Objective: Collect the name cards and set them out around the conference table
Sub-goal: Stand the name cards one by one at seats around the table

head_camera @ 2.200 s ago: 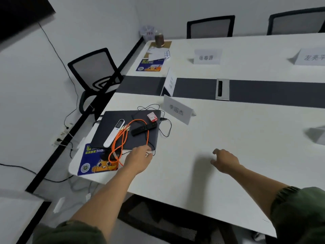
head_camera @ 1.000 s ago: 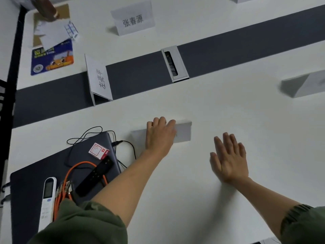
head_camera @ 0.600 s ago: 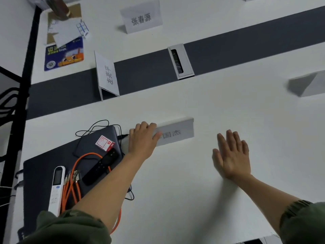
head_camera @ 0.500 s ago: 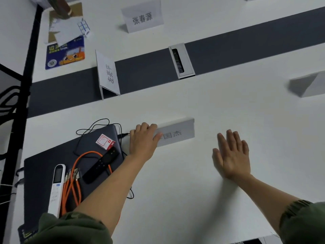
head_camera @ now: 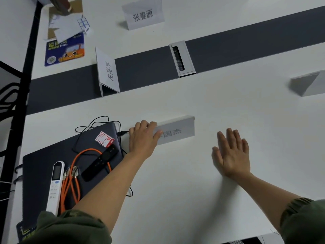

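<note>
Two hands: left hand (head_camera: 143, 138) grasps the name card (head_camera: 177, 131) at its end; right hand (head_camera: 232, 154) lies flat on the table (head_camera: 175, 199) beside it.

An office meeting room: a long white counter (head_camera: 228, 103) with a dark centre strip (head_camera: 149, 67) and cable hatch (head_camera: 182, 59), folded name cards (head_camera: 143, 14), a closed laptop (head_camera: 44, 164), a mesh chair (head_camera: 8, 95) at left.
</note>
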The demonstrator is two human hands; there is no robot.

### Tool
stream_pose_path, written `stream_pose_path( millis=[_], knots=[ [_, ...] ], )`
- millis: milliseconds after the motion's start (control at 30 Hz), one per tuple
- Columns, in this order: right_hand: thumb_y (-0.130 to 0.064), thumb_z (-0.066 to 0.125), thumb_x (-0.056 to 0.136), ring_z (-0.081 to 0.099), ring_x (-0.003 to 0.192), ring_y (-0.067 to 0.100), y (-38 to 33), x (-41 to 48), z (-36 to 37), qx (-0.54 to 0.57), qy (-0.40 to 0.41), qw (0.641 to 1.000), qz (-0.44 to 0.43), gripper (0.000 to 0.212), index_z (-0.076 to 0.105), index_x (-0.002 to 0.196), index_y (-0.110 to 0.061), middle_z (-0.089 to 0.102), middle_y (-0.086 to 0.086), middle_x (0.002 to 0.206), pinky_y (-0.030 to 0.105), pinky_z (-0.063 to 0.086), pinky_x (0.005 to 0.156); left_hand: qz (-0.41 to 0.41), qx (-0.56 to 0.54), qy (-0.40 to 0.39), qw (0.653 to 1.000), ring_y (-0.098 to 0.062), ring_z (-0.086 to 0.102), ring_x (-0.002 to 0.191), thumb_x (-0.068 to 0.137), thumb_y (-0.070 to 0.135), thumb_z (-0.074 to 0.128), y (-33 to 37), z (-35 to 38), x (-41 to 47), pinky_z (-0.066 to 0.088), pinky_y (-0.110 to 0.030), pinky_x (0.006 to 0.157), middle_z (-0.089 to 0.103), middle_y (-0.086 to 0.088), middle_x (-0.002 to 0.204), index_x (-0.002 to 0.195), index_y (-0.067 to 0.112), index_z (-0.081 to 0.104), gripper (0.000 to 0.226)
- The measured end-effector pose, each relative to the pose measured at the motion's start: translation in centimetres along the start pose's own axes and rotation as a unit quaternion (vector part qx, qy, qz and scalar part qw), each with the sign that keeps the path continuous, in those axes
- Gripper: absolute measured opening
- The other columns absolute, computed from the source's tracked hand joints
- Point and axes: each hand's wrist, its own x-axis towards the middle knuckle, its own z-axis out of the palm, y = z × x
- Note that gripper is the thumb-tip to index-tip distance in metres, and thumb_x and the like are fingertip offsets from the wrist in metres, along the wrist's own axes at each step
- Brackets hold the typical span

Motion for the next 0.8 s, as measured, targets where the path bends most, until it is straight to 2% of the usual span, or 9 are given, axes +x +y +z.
stream_pose_path(
  millis=[100,167,233,333,400,467,600,700,800],
  knots=[
    [-0.056,0.019,0.095,0.000,0.151,0.024,0.1,0.2,0.1,-0.006,0.004,1.000,-0.003,0.063,0.016,0.152,-0.032,0.011,0.007,0.163,0.048,0.007,0.119,-0.004,0.002,0.024,1.000,-0.024,0.036,0.127,0.094,0.052,0.045,-0.2,-0.4,-0.6,0.025,-0.040,0.106,0.043,-0.005,0.137,0.140,0.024,0.041,0.054],
    [-0.057,0.019,0.095,0.000,0.151,0.024,0.1,0.5,0.1,-0.005,0.005,1.000,-0.004,0.063,0.015,0.152,-0.032,0.010,0.006,0.163,0.048,0.006,0.119,-0.009,-0.017,0.064,0.998,-0.026,0.033,0.131,0.092,0.049,0.051,0.0,-0.9,-1.5,0.022,-0.041,0.109,0.042,-0.007,0.139,0.140,0.020,0.043,0.056],
    [-0.056,0.018,0.095,-0.002,0.150,0.023,0.1,0.1,0.1,-0.008,0.004,1.000,-0.008,0.063,0.012,0.153,-0.032,0.008,0.006,0.163,0.047,0.004,0.119,-0.013,-0.042,0.094,0.995,-0.028,0.037,0.128,0.091,0.042,0.056,0.2,-1.4,-3.4,0.025,-0.042,0.108,0.045,-0.008,0.136,0.136,0.017,0.048,0.052],
    [-0.054,0.017,0.097,-0.004,0.150,0.026,-0.1,0.3,-0.2,-0.023,-0.020,0.999,-0.013,0.062,0.009,0.153,-0.029,0.003,0.007,0.164,0.047,0.004,0.119,-0.015,-0.068,0.094,0.993,-0.030,0.045,0.118,0.090,0.032,0.058,0.4,-1.7,-7.1,0.035,-0.043,0.101,0.051,-0.009,0.127,0.128,0.013,0.056,0.043],
    [-0.049,0.027,0.098,0.006,0.149,0.029,-0.7,0.5,-1.3,-0.018,-0.051,0.999,-0.006,0.058,0.020,0.150,-0.026,0.013,0.011,0.161,0.049,0.016,0.117,-0.024,-0.074,0.075,0.994,-0.029,0.048,0.114,0.091,0.029,0.056,0.4,-1.4,-9.8,0.037,-0.042,0.097,0.055,-0.007,0.121,0.125,0.013,0.058,0.038],
    [-0.041,0.042,0.095,0.025,0.140,0.031,-1.5,-0.6,-2.6,0.010,-0.060,0.998,-0.009,0.049,0.038,0.141,-0.022,0.032,0.011,0.150,0.047,0.031,0.109,-0.039,-0.075,0.055,0.995,-0.027,0.051,0.111,0.092,0.029,0.053,0.7,-1.0,-13.0,0.039,-0.039,0.095,0.059,-0.006,0.117,0.122,0.015,0.059,0.034],
    [-0.034,0.051,0.093,0.056,0.116,0.029,-2.3,-6.9,-3.7,0.070,-0.065,0.994,-0.057,0.038,0.059,0.128,-0.022,0.058,0.005,0.131,0.036,0.045,0.090,-0.070,-0.092,-0.009,0.993,-0.022,0.057,0.107,0.094,0.030,0.048,1.9,0.4,-19.3,0.046,-0.037,0.085,0.063,-0.001,0.113,0.120,0.020,0.059,0.030],
    [-0.036,0.051,0.094,0.063,0.105,0.023,-2.3,-12.0,-3.4,0.093,-0.079,0.989,-0.086,0.031,0.064,0.120,-0.025,0.066,-0.002,0.118,0.032,0.049,0.085,-0.090,-0.090,-0.051,0.991,-0.022,0.059,0.105,0.095,0.031,0.047,2.5,1.8,-23.6,0.047,-0.034,0.081,0.064,0.000,0.114,0.121,0.020,0.058,0.030],
    [-0.038,0.053,0.094,0.063,0.107,0.019,-1.7,-17.0,-3.2,0.098,-0.134,0.981,-0.101,0.032,0.064,0.121,-0.026,0.068,-0.005,0.118,0.031,0.049,0.088,-0.119,-0.097,-0.070,0.986,-0.021,0.060,0.103,0.096,0.032,0.046,3.3,2.8,-28.9,0.044,-0.031,0.078,0.064,0.000,0.114,0.122,0.020,0.057,0.031]
  ],
)
